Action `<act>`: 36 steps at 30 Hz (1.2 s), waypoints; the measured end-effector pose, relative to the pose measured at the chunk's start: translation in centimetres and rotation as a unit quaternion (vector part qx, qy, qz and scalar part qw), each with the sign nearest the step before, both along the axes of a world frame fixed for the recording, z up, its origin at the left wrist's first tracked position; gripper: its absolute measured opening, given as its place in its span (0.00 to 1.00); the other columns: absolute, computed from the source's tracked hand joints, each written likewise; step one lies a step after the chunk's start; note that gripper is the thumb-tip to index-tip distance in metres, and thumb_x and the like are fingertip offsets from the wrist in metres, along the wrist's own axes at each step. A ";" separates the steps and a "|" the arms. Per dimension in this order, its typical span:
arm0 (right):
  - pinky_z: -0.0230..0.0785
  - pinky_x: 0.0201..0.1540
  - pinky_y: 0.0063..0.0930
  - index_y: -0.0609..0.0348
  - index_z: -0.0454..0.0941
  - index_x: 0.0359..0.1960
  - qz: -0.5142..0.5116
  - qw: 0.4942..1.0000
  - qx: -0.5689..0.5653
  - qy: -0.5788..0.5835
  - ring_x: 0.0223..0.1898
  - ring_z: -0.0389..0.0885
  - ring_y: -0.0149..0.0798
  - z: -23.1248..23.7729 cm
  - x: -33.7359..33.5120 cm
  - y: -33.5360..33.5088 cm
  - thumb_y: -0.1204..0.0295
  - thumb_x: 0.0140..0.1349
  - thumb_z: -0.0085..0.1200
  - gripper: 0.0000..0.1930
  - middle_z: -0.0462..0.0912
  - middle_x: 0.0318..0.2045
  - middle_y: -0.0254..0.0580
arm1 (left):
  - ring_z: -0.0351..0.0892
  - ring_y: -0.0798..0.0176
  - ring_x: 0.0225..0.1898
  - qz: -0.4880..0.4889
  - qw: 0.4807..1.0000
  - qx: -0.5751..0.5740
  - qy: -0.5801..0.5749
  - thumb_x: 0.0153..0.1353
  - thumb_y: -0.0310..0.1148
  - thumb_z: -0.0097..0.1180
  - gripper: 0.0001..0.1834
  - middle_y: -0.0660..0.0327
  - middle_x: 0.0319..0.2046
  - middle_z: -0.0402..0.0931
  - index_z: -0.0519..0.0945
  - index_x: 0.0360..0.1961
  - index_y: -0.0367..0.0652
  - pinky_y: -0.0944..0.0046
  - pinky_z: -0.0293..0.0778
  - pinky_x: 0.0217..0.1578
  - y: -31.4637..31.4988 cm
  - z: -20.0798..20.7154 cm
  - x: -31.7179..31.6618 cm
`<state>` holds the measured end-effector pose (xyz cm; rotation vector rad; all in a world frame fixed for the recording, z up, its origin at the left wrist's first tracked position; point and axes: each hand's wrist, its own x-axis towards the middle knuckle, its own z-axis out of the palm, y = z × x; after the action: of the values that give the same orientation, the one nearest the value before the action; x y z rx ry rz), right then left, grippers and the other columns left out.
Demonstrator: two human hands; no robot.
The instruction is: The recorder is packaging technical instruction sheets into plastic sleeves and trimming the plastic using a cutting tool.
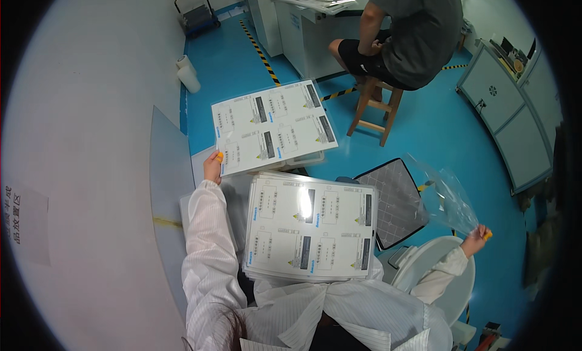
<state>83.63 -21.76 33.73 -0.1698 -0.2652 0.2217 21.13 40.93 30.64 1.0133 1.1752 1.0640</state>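
Note:
My left hand (212, 168), with an orange finger cover on it, grips the lower left corner of a white printed sheet (274, 128). That sheet is held out ahead, tilted, and clear film shows past its edges. Out to the right, my right hand (476, 240) pinches a crumpled clear plastic film (447, 199) that hangs away from it. It wears an orange finger cover too. Between my arms, a stack of similar printed sheets (310, 225) lies close to my body.
A grey quilted pad (394, 202) is right of the stack. Beside my right forearm stands a round white bin (464, 284). Ahead, a person (418, 35) sits on a wooden stool (377, 111) by a workbench (309, 38). Grey cabinets (509, 108) stand right; a white wall runs along the left.

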 end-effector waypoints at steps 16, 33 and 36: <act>0.46 0.14 0.19 0.65 0.69 0.40 0.095 0.960 -0.074 -0.253 0.14 0.52 0.25 17.1 -15.3 11.0 0.65 0.66 0.38 0.14 0.62 0.19 0.36 | 0.79 0.58 0.33 0.121 0.904 0.116 0.393 0.49 0.33 0.58 0.15 0.53 0.31 0.80 0.80 0.39 0.38 0.66 0.72 0.37 3.3 -2.3 0.6; 0.64 0.22 0.26 0.66 0.76 0.33 0.407 0.611 -0.406 -0.545 0.15 0.70 0.37 -1.5 -47.8 33.5 0.69 0.54 0.54 0.11 0.74 0.16 0.46 | 0.73 0.72 0.30 -0.159 0.962 -0.030 0.220 0.57 0.27 0.52 0.11 0.60 0.29 0.78 0.78 0.40 0.32 0.73 0.71 0.33 -26.2 3.6 -7.0; 0.64 0.22 0.24 0.68 0.76 0.32 0.375 0.577 -0.419 -0.592 0.16 0.71 0.34 -2.3 -47.8 34.3 0.70 0.55 0.53 0.11 0.75 0.16 0.45 | 0.75 0.70 0.31 -0.147 0.956 -0.014 0.253 0.56 0.26 0.53 0.11 0.58 0.30 0.79 0.77 0.39 0.32 0.72 0.71 0.34 -27.8 4.9 -6.9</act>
<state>35.81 12.57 31.39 -1.1975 -1.6160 1.1005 14.27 13.13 35.54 1.4394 1.3833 0.5606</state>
